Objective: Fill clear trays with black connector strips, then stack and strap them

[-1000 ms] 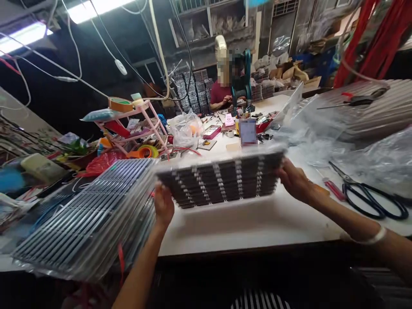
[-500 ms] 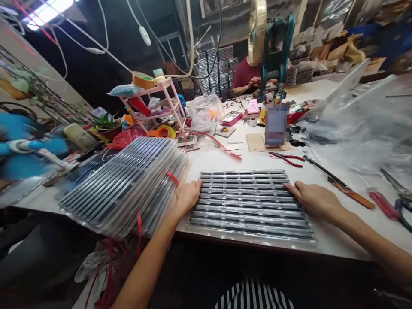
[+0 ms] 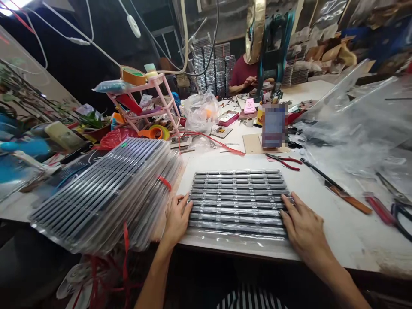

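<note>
The pack [image 3: 238,206] of dark ribbed strips lies flat on the white table [image 3: 341,234], between the two hands, with its clear plastic margin towards the near edge. The left hand [image 3: 176,219] rests at its left side, fingers bent and close together, thumb at the plastic; whether it pinches the pack, one cannot tell. The right hand [image 3: 305,227] lies palm down at the opposite side, its fingers somewhat spread and their tips on the end of the strips.

The step in hand looks like steadying or squaring the pack on the table. Any further straightening calls for light, even pressure from both sides, so that the layers do not slide over one another; lifting would call for a fuller grip under both ends, since the plastic looks slippery.

To the left, just beside the left hand, a larger pile [image 3: 96,184] of similar strips in plastic sits askew, a red ribbon [image 3: 165,183] at its side. Beyond the pack lie pliers [image 3: 285,162]; scissors [image 3: 399,201] are further to the right.
</note>
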Demonstrator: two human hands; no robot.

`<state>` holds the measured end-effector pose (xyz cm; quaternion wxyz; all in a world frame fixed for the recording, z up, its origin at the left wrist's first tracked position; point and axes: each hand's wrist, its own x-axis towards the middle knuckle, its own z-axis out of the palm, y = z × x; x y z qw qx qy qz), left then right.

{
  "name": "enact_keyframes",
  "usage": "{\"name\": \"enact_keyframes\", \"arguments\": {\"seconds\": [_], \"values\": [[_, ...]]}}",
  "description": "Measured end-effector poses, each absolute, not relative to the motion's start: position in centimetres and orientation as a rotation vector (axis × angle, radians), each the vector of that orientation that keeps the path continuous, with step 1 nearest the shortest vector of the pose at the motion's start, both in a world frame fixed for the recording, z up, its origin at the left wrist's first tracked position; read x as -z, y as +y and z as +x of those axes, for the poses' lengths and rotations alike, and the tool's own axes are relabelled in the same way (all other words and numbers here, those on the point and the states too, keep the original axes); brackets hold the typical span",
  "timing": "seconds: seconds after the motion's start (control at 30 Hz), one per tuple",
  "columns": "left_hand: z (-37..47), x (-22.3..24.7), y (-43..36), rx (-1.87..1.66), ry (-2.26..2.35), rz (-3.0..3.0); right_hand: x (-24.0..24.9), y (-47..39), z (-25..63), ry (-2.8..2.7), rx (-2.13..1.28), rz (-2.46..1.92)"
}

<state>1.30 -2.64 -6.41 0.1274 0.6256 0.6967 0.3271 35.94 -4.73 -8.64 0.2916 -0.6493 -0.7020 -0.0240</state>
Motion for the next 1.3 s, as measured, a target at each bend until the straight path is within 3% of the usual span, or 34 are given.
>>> {"name": "enact_keyframes", "arguments": {"seconds": [0.2,0.37,0.47,0.63,0.83,1.03,1.3], "values": [[2.0,3.9,-3.3,-1.343,1.618,1.335,6.3,-4.8,36.1,-1.576,-0.352,-1.525],[2.4,-0.9,-4.4,-1.927,1.228,0.938,3.5,-5.1,36.7,-1.474,-0.353,-1.306],[1.6,-3.8,-4.2,-2.249,1.213,0.816,4.4,-4.4,37.5,-1.492,-0.336,-1.367],[0.6,-6.6,-4.1,-2.348,1.149,0.874,7.5,-4.2,38.7,-1.513,-0.395,-1.513],[-0.5,-6.2,-4.2,-2.205,1.235,0.729,7.2,-4.6,38.6,-1.558,-0.409,-1.552],[-0.4,-3.4,-5.4,-2.064,1.299,0.979,7.0,-4.7,38.6,-1.604,-0.363,-1.632],[2.5,3.4,-6.9,-0.893,1.78,1.967,6.9,-4.7,38.5,-1.636,-0.31,-1.702]]}}
